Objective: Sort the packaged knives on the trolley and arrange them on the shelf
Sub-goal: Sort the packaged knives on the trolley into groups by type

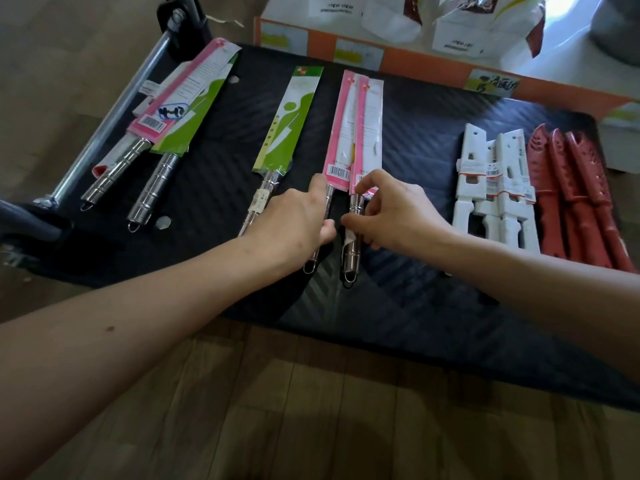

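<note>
Packaged knives lie on the black trolley deck (415, 209). Two pink-sleeved knives sit side by side in the middle. My left hand (294, 220) grips the steel handle of the left pink knife (337, 133). My right hand (391, 209) pinches the handle of the right pink knife (369, 133) just below its sleeve. A green-sleeved knife (287, 123) lies just left of them. At the far left a pink knife (180, 95) overlaps a green one (194, 116). White-sheathed knives (495, 188) and red-sheathed knives (575, 195) lie at the right.
The trolley's metal push handle (114, 116) runs along the left side. An orange cardboard box (398, 57) with white packets and a plastic bag stands behind the deck. Wood-look floor (277, 410) lies in front. No shelf is in view.
</note>
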A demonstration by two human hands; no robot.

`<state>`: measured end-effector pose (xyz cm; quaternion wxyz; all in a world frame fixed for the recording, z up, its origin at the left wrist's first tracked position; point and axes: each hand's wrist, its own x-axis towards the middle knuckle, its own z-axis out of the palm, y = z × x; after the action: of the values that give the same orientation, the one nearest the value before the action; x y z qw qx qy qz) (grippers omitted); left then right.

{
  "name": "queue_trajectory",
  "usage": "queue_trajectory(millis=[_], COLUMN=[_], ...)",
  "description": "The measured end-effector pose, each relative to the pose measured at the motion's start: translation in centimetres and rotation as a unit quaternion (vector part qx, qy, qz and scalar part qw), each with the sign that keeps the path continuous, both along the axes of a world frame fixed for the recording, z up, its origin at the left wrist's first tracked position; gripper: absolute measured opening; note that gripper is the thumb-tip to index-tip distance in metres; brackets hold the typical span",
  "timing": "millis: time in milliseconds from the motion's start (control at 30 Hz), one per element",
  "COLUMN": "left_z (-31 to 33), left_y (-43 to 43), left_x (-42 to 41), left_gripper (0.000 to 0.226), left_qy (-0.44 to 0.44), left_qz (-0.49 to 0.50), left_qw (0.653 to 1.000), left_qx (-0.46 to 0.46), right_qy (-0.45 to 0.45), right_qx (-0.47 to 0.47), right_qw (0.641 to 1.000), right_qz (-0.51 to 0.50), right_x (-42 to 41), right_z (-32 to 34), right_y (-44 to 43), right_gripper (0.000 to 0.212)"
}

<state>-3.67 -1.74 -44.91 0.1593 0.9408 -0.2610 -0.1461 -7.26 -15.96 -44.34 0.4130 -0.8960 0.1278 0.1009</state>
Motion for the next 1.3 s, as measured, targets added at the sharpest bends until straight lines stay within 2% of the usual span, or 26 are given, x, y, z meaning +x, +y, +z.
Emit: queue_trajectory(millis=[67,200,367,567,700,867,933,1067,1200,1300], left_z=[0.1,0.8,1.9,2.3,2.2,1.8,1.4,0.3,-1.1,-1.4], left_y=[-0.2,-0.7,-3.3,-6.7,-9.2,-12.1,-12.9,-14.1,-15.0,-15.6], left_x=[-0.1,-0.1,-1.2,-2.7,-3.6,-4.7,-5.0,-5.1,-5.4,-5.8], left_gripper=[0.046,0.050,0.054,0.049,0.047,0.047,0.051,0.071,0.075,0.078], left_qy=[-0.008,-0.103,-0.117,-0.062,-0.022,0.007,0.017,0.055,0.093,0.115], left_qz=[-0.003,0.005,-0.007,-0.040,-0.061,-0.079,-0.083,-0.079,-0.077,-0.076], left_qw=[1.000,0.992,0.993,0.997,0.996,0.994,0.993,0.990,0.985,0.985], left_qx=[0.005,0.068,0.025,-0.031,-0.060,-0.078,-0.084,-0.105,-0.125,-0.106], right_qy=[0.004,0.006,0.022,0.005,-0.029,-0.015,-0.008,0.005,0.002,0.005], right_qx=[0.003,0.001,-0.002,-0.034,-0.035,-0.062,-0.042,0.052,0.072,0.073], right_qw=[1.000,0.999,0.997,0.994,0.983,0.978,0.978,0.977,0.975,0.976], right_qz=[-0.005,-0.034,-0.076,-0.108,-0.180,-0.199,-0.205,-0.206,-0.210,-0.207], right_x=[0.0,-0.5,-1.9,-4.1,-5.4,-7.1,-7.7,-8.7,-9.0,-8.8], right_z=[0.0,0.5,1.0,1.8,2.6,2.8,2.8,2.8,2.1,1.4], right_y=[-0.2,-1.1,-3.5,-6.3,-8.8,-11.1,-11.4,-11.4,-11.6,-11.6], right_gripper=[0.031,0.028,0.027,0.028,0.028,0.046,0.051,0.047,0.047,0.046])
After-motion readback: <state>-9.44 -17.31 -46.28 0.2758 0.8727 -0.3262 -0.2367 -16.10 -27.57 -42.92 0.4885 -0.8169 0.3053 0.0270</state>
